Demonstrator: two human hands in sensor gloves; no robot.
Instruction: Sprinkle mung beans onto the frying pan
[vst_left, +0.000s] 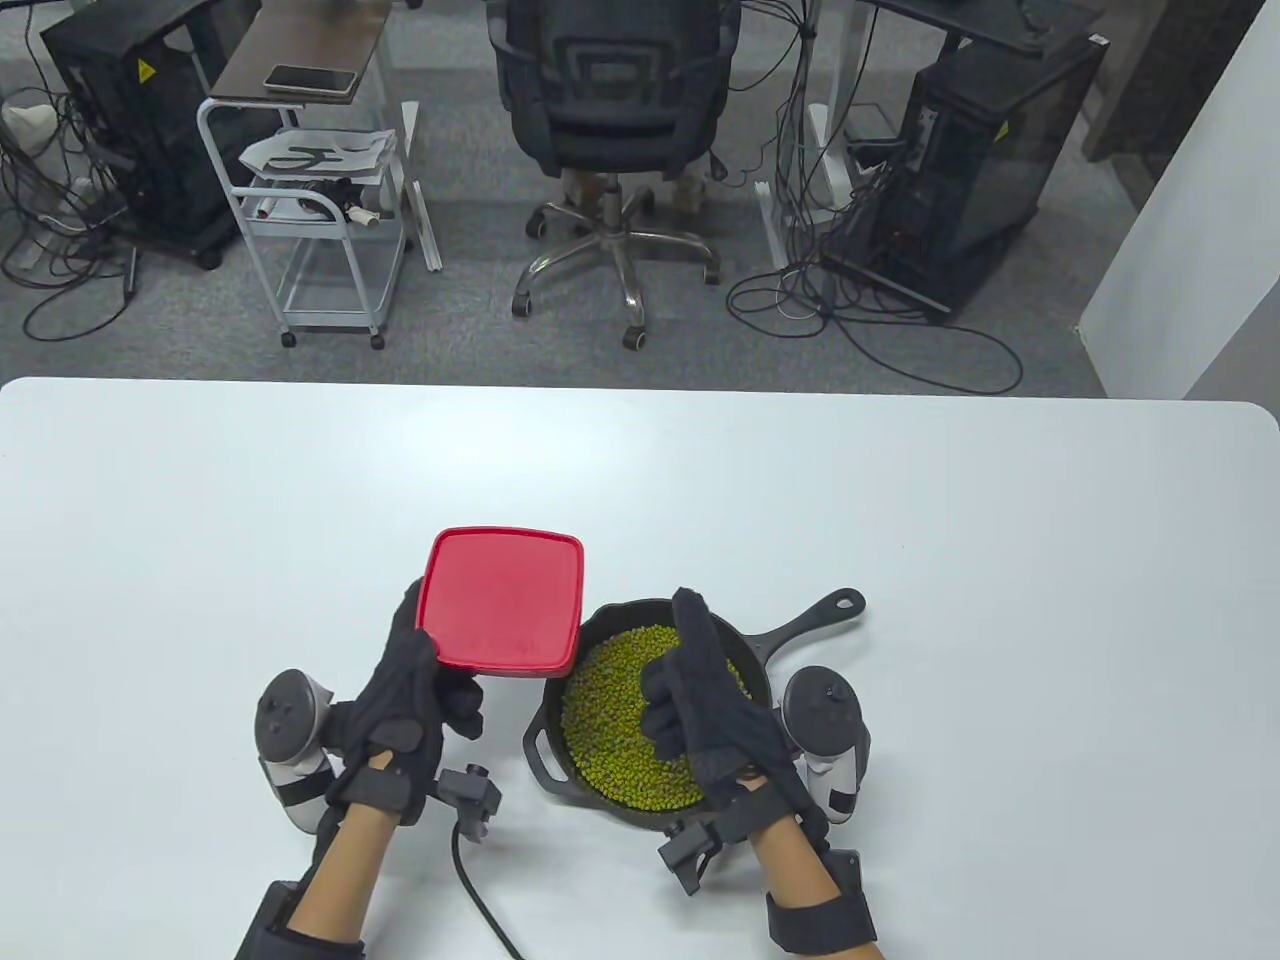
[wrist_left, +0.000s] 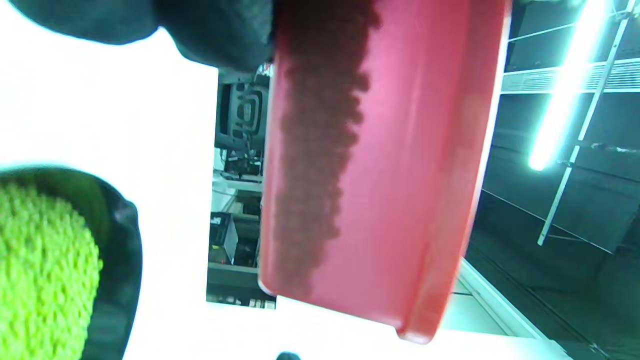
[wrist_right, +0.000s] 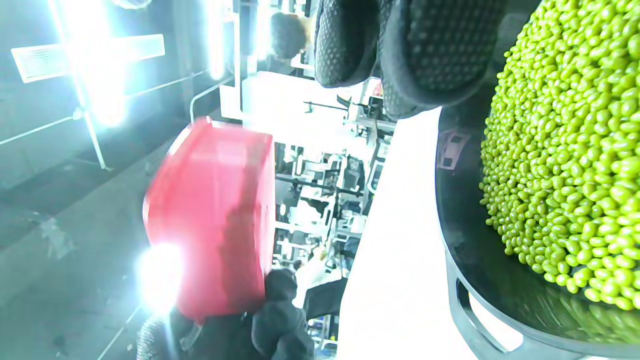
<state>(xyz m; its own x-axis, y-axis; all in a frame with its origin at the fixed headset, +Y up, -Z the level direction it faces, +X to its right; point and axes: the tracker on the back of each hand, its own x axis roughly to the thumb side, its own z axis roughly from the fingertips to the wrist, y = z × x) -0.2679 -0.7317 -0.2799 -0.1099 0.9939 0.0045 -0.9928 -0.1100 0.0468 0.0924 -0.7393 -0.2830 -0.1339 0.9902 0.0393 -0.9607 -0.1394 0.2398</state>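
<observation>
— Red container: any writing showing on it?

— Nothing is reading clearly. The left hand is gripping its near-left corner, tilting it over the pan's far-left rim.

— And the right hand?

— It is hovering over the black frying pan near the tabletop's near edge, fingers loosely curled, holding nothing visible. Mung beans are filling the pan.

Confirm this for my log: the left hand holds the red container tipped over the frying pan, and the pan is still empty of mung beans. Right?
Not quite. The left hand does hold the red container tipped at the frying pan, but the pan is not empty: a layer of green mung beans covers its bottom. The table view shows this, and the right wrist view shows the beans up close.
</observation>
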